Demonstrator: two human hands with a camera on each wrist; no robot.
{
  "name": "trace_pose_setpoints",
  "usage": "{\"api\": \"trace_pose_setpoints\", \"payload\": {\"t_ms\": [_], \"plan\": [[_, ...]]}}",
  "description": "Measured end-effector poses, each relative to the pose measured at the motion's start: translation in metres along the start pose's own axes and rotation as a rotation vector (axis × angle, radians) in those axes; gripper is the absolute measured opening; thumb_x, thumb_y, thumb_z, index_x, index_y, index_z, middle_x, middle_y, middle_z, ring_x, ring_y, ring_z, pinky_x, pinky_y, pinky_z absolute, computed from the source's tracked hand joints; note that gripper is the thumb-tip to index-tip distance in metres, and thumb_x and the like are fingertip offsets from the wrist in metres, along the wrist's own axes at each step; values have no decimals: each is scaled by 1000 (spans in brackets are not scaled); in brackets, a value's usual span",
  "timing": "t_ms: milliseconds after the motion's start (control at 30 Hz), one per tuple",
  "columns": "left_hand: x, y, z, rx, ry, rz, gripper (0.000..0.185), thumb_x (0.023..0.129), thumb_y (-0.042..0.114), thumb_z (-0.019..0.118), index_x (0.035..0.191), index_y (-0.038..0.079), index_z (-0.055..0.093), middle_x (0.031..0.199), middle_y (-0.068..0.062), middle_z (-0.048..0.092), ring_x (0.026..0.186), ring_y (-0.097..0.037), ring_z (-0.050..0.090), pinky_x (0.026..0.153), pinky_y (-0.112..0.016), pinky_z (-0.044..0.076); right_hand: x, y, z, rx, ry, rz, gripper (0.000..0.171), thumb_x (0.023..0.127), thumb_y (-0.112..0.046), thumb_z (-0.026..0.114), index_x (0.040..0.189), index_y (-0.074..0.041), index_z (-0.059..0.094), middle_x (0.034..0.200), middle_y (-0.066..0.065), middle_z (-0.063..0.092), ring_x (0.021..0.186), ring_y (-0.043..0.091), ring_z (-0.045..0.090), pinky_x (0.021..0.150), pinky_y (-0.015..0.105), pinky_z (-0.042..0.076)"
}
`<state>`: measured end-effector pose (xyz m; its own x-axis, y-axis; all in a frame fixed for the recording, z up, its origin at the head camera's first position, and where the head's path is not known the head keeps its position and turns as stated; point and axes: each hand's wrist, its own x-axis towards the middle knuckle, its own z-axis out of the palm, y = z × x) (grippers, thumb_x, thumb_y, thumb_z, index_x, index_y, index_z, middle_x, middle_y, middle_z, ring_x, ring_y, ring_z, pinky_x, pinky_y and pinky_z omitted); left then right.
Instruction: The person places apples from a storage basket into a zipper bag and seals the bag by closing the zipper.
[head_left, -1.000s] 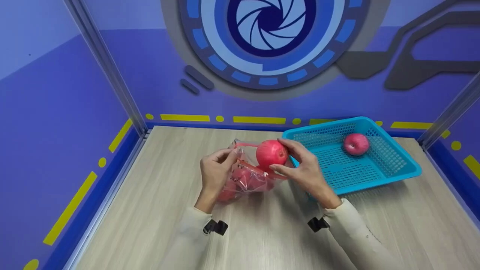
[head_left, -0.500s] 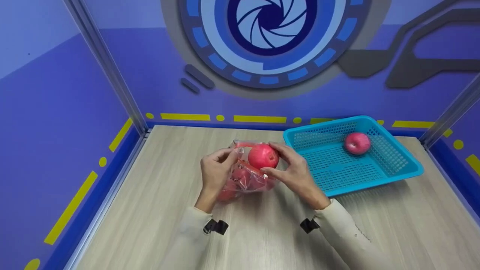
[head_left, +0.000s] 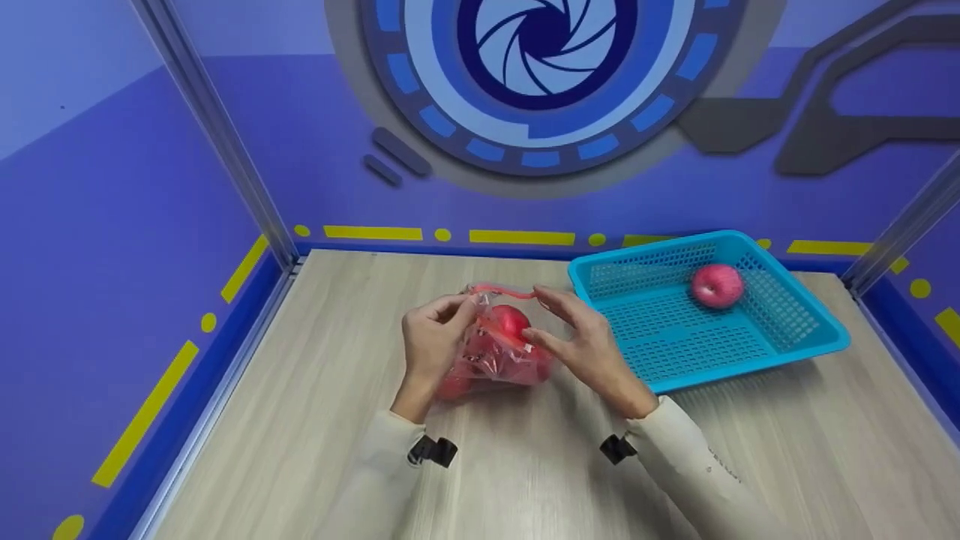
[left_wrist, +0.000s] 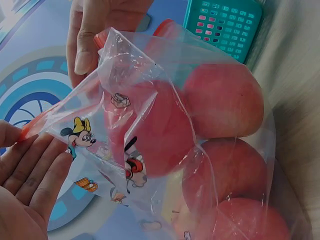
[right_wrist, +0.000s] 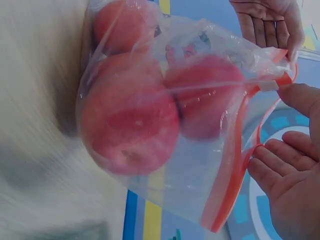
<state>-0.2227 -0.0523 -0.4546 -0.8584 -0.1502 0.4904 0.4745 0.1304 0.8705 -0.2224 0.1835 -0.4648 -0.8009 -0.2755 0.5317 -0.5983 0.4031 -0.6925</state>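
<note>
A clear zip-lock bag (head_left: 501, 366) with a red zip strip and cartoon prints stands on the table with its mouth apart. My left hand (head_left: 435, 339) pinches the left edge of the mouth between thumb and fingers. On the other side, my right hand (head_left: 589, 345) has thumb and fingers spread and holds no apple. In the right wrist view its thumb touches the strip by the white slider (right_wrist: 268, 86), and its fingertips meet the opposite strip. Several red apples are inside, among them a bright upper apple (head_left: 514, 320) just below the mouth and a large apple (right_wrist: 131, 125) near the side.
To the right stands a blue plastic basket (head_left: 757, 363) with perforated walls, and one apple (head_left: 718, 286) lies in it. The wooden table (head_left: 337, 420) is bounded by printed blue panels (head_left: 247, 150) at the back and sides.
My right hand has moved left with an apple and let it go into the bag, where it now sits below the mouth. My left hand has kept its pinch on the edge.
</note>
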Motion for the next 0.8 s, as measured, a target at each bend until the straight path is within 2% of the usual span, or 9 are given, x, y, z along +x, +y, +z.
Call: {"api": "trace_pose_setpoints", "payload": {"t_ms": [167,267,400,567,800], "plan": [[1,0,-1,-2,16,-7,11,95,12,81,95,1,84,80,-5,77,63,-16,62,53,-20,49,-1,-3,-9,6,18,43,66,90,-12,87,149,-4,59,146,9,63,134,28,61,103,44,53],[2,2,-1,3,11,-9,12,96,12,81,95,1,84,81,-6,77,64,-15,63,54,-20,50,-2,-3,-14,3,26,54,66,90,-9,87,149,-4,59,146,12,62,132,32,62,100,47,55],[1,2,-1,5,11,-7,13,96,13,82,96,1,84,81,-6,77,65,-14,63,55,-20,50,-3,0,-22,-44,39,23,68,87,-10,90,147,-2,60,146,15,62,129,35,64,97,52,56],[0,2,0,17,12,-6,11,95,12,82,96,2,84,84,-6,78,68,-14,64,58,-20,51,-1,1,-36,-131,38,-11,68,86,-14,91,147,-2,61,146,13,63,130,32,64,99,52,55],[-2,1,-1,25,13,0,11,95,13,82,95,2,84,85,-6,79,70,-14,66,61,-21,52,11,3,-63,-163,48,-34,65,89,-12,88,148,-3,60,146,10,63,132,28,62,103,42,54]]}}
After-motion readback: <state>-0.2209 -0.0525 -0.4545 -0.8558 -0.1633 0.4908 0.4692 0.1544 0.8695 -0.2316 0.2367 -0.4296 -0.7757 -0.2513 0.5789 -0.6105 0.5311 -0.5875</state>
